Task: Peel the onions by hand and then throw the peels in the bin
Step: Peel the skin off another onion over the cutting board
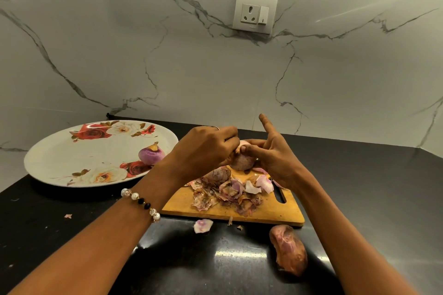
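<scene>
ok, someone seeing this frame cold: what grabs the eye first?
Both hands, left hand and right hand, grip a half-peeled onion above the wooden cutting board, which holds a heap of onion peels. To the left, a peeled purple onion sits on a rose-patterned plate. Nearer the camera, a big brown onion skin lies on the black counter.

A white marble-patterned wall point(215, 67) with grey veins fills the upper frame, a white socket plate point(255, 13) near top centre; glossy black surface point(215, 258) below.
</scene>
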